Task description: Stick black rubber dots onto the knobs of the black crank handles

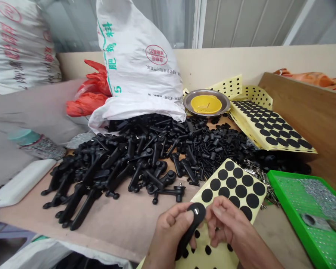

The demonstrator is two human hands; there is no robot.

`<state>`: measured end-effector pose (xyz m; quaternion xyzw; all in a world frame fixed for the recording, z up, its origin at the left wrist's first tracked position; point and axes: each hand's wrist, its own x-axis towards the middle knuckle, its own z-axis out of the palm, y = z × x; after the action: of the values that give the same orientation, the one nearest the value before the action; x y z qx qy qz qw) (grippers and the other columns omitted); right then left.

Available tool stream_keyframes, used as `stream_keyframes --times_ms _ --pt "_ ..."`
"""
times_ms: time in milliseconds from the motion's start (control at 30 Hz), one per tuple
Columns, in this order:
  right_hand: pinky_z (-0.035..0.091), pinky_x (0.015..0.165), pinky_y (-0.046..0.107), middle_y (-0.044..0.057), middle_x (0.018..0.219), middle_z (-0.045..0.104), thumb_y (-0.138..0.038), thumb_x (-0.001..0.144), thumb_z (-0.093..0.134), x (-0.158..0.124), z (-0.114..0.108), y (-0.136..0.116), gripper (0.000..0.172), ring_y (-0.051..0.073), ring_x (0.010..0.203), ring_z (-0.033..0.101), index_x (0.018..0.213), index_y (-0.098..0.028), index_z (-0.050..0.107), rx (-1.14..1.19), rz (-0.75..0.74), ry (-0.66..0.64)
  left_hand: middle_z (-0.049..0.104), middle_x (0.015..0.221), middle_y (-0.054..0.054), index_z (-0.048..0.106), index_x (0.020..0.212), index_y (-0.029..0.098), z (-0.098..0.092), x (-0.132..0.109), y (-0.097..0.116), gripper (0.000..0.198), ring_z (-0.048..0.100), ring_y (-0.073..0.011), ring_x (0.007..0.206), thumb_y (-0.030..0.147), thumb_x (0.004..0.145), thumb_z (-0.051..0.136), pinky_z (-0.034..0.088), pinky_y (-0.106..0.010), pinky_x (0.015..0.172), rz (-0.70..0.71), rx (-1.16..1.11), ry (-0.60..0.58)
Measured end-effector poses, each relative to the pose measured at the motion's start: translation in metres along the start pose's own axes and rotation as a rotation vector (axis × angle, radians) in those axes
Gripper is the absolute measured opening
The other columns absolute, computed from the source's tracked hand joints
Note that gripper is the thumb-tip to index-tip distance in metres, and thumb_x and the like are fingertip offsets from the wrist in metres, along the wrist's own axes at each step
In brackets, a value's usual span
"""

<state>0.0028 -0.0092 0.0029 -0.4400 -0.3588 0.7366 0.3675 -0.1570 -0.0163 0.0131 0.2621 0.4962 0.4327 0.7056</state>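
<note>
Head view: the left hand (168, 231) grips a black crank (190, 228) over the yellow sheet (220, 257), where a loosened hold could drop it; whether the curled right hand (228, 220), just beside, holds anything is unclear.

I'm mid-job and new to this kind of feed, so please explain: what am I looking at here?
There is no machine: these are a person's two bare hands. The single picture comes from a camera worn on the head, looking forward and down.

The left hand holds a black part with a rounded end. The right hand is close beside it; whether it grips anything is unclear.

Under the hands lies a yellow sheet with black dots. Beyond is a pile of black parts, with a white sack behind it and a steel bowl holding a yellow dish. On the right is a green tray of small bits; on the left, a jar.
</note>
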Motion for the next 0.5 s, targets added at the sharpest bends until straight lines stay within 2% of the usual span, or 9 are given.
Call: stream_keyframes --times_ms 100,233,300,400,500 --pt "0.039 0.049 0.02 -0.004 0.069 0.048 -0.052 0.081 0.053 -0.009 0.003 0.011 0.032 0.009 0.056 0.046 0.078 -0.021 0.047 -0.354 -0.124 -0.037 0.069 0.068 -0.005 0.064 0.091 0.012 0.001 -0.001 0.003 0.035 0.049 -0.0034 0.039 0.038 0.069 0.071 0.03 -0.013 0.041 0.058 -0.162 0.037" --pt "0.036 0.054 0.021 -0.004 0.072 0.042 -0.029 0.084 0.048 -0.012 0.008 0.028 0.014 0.009 0.058 0.043 0.074 -0.022 0.041 -0.822 -0.403 -0.061 0.068 0.067 -0.004 0.064 0.091 0.01 0.007 -0.002 0.0 0.035 0.051 -0.0036 0.04 0.036 0.069 0.073 0.031 -0.012 0.042 0.109 -0.268 0.085" --pt "0.037 0.054 0.02 -0.003 0.074 0.042 -0.022 0.086 0.041 -0.01 0.01 0.032 0.011 0.01 0.059 0.044 0.075 -0.022 0.039 -0.885 -0.477 -0.038 0.068 0.067 -0.004 0.064 0.093 0.01 0.011 -0.003 -0.003 0.035 0.051 -0.0038 0.041 0.035 0.07 0.072 0.033 -0.012 0.043 0.117 -0.306 0.081" --pt "0.038 0.051 0.019 -0.003 0.071 0.041 -0.019 0.088 0.035 -0.01 0.01 0.027 0.014 0.01 0.057 0.043 0.075 -0.023 0.038 -0.907 -0.528 0.0 0.068 0.068 -0.004 0.064 0.092 0.011 0.015 -0.001 -0.006 0.033 0.051 -0.0034 0.041 0.034 0.07 0.073 0.033 -0.012 0.042 0.116 -0.343 0.072" --pt "0.038 0.051 0.018 -0.004 0.069 0.043 -0.017 0.09 0.034 -0.013 0.003 0.016 0.018 0.009 0.055 0.044 0.074 -0.023 0.039 -1.022 -0.595 0.013 0.068 0.065 -0.003 0.064 0.09 0.013 0.006 -0.001 -0.002 0.034 0.052 -0.0045 0.042 0.037 0.068 0.074 0.033 -0.012 0.042 0.139 -0.336 0.129"
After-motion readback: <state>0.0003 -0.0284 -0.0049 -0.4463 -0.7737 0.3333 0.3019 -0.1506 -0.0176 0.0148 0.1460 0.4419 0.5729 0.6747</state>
